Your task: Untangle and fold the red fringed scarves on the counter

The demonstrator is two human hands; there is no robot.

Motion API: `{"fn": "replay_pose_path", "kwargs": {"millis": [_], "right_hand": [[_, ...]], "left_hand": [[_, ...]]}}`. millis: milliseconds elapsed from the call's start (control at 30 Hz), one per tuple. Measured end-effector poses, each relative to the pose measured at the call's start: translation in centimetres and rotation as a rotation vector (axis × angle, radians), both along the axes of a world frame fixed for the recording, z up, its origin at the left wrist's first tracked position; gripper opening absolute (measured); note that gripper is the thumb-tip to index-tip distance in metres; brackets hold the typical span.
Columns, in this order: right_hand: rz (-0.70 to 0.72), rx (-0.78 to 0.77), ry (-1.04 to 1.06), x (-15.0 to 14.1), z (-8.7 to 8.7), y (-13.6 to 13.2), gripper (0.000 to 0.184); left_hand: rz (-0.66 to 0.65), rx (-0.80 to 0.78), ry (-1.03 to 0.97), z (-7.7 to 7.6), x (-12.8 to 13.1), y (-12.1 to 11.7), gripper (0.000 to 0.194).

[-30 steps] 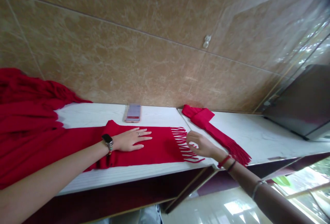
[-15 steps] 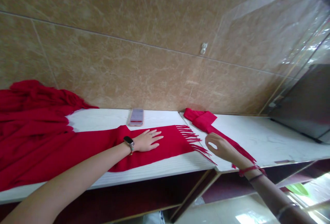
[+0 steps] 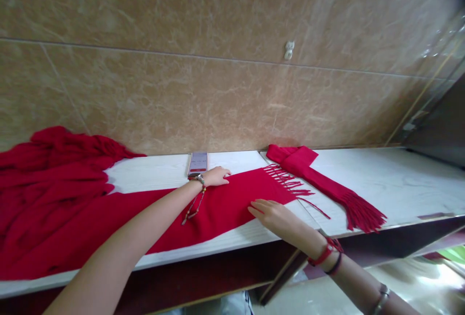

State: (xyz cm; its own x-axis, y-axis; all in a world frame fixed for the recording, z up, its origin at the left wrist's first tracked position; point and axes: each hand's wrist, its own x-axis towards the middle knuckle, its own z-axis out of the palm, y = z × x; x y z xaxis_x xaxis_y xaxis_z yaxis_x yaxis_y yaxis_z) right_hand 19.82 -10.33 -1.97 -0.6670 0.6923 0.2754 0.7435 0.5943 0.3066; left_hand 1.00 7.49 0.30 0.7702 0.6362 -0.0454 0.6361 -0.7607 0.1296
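Note:
A long red scarf (image 3: 225,203) with a fringed end (image 3: 286,182) lies spread along the white counter (image 3: 381,184). My left hand (image 3: 216,176) rests at the scarf's far edge, fingers curled over it, just in front of a pink phone (image 3: 198,162). My right hand (image 3: 271,213) lies flat on the scarf's near edge, fingers stretched out toward the left. A second red scarf (image 3: 319,184), folded narrow with a tassel end, lies on the counter to the right.
A heap of red fabric (image 3: 47,179) covers the counter's left end. The brown marble wall (image 3: 218,87) rises right behind the counter, with a small white hook (image 3: 289,50) on it. A dark appliance (image 3: 443,136) stands at the far right.
My left hand slid from the scarf's middle to its far edge. My right hand left the fringe and came down flat on the scarf's near edge. The view shifted rightward.

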Motion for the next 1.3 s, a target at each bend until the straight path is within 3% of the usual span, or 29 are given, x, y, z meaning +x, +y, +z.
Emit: {"fn": "replay_pose_path", "kwargs": {"millis": [133,267,433,667,767,900,1000,1167,1300], "right_hand": [[0.09,0.004,-0.114,-1.1,1.5,0.3,0.022],[0.071,0.048,-0.102,-1.6,0.6,1.3,0.013],[-0.062,0.106,0.075,-2.1,-0.8,1.9,0.008],[-0.086,0.19,0.027,-4.1,-0.6,0.5,0.008],[-0.13,0.106,0.118,-4.3,-0.6,-0.3,0.014],[-0.2,-0.028,0.484,-4.5,-0.2,-0.5,0.027],[-0.167,-0.033,0.731,-4.6,0.8,-0.2,0.037],[-0.178,0.014,0.888,-2.9,2.7,-0.1,0.044],[-0.256,0.001,0.9,0.8,3.2,0.2,0.045]], "left_hand": [[0.067,-0.064,0.018,0.4,0.6,0.7,0.042],[0.104,-0.135,0.0,0.7,0.3,1.0,0.046],[0.157,-0.224,-0.06,0.2,-0.1,1.2,0.045],[0.221,-0.296,-0.184,-0.4,-0.3,1.5,0.045],[0.231,-0.323,-0.236,0.7,-1.1,1.6,0.04],[0.24,-0.459,-0.426,3.3,-2.9,1.4,0.042],[0.266,-0.589,-0.609,5.2,-3.2,1.2,0.047],[0.281,-0.442,-0.622,7.0,1.2,1.2,0.034],[0.289,-0.374,-0.579,6.3,7.2,1.7,0.024]]}}
